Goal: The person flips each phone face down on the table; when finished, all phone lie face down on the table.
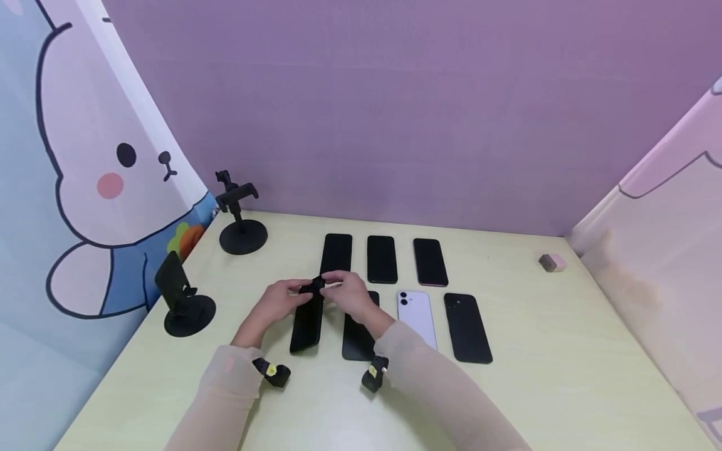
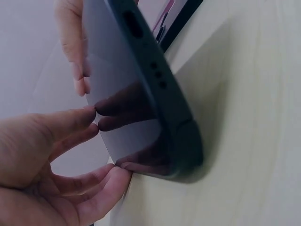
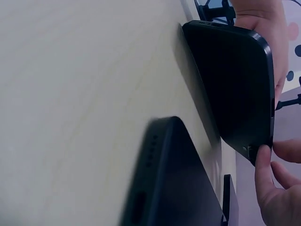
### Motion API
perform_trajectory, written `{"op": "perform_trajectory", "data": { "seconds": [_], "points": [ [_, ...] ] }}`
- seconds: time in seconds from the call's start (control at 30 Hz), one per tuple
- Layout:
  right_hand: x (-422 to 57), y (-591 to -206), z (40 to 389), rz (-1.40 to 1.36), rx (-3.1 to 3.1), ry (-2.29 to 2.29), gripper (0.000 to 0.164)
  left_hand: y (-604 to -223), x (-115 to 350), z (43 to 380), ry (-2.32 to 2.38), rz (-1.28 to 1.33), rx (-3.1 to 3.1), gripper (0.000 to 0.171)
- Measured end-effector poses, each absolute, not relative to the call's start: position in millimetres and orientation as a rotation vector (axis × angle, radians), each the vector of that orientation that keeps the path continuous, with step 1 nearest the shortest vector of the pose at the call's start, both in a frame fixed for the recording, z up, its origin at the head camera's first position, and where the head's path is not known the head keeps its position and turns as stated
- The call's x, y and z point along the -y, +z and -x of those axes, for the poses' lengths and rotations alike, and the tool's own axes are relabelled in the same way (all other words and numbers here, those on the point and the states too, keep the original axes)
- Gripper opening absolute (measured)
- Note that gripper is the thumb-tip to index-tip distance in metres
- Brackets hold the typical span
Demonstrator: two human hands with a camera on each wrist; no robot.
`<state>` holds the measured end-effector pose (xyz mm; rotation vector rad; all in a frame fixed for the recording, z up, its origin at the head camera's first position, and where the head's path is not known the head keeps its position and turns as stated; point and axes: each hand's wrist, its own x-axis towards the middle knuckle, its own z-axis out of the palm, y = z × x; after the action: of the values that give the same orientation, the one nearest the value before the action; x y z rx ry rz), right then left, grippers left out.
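A dark smartphone (image 1: 306,322) is tilted up on the table, its glossy face toward the left hand. The left hand (image 1: 280,304) pinches it near its far end. At the far corner, the right hand (image 1: 348,294) grips it between thumb and fingers; a small dark piece sticks up between the hands. In the left wrist view the phone's (image 2: 127,99) screen mirrors the left fingers, and its port end faces the camera. The right wrist view shows its other dark face (image 3: 230,80). Another dark phone (image 1: 358,338) lies under the right forearm, partly hidden.
A lilac phone (image 1: 414,313) and a black phone (image 1: 468,327) lie to the right. Behind are three dark phones (image 1: 336,254), (image 1: 381,259), (image 1: 430,262). Two black stands (image 1: 244,237), (image 1: 189,314) occupy the left side; a small two-tone block (image 1: 552,263) sits far right.
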<state>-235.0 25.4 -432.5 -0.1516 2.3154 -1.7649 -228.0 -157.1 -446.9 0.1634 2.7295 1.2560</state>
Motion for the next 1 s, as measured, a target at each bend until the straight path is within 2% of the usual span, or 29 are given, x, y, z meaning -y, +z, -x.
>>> {"op": "perform_trajectory", "data": {
  "seconds": [0.4, 0.73, 1.0],
  "points": [
    [-20.8, -433.9, 235.9, 0.106, -2.014, -2.088, 0.035, -446.4, 150.7, 219.8, 1.629, -0.142, -2.494, 0.04],
    [-18.0, -434.3, 237.9, 0.158, -1.958, -2.124, 0.032, -445.4, 151.1, 220.1, 1.962, -0.128, -2.209, 0.046],
    [-16.7, -434.6, 236.3, 0.205, -2.042, -2.057, 0.034, -446.7, 151.3, 222.4, 2.062, -0.066, -2.173, 0.041]
  ]
}}
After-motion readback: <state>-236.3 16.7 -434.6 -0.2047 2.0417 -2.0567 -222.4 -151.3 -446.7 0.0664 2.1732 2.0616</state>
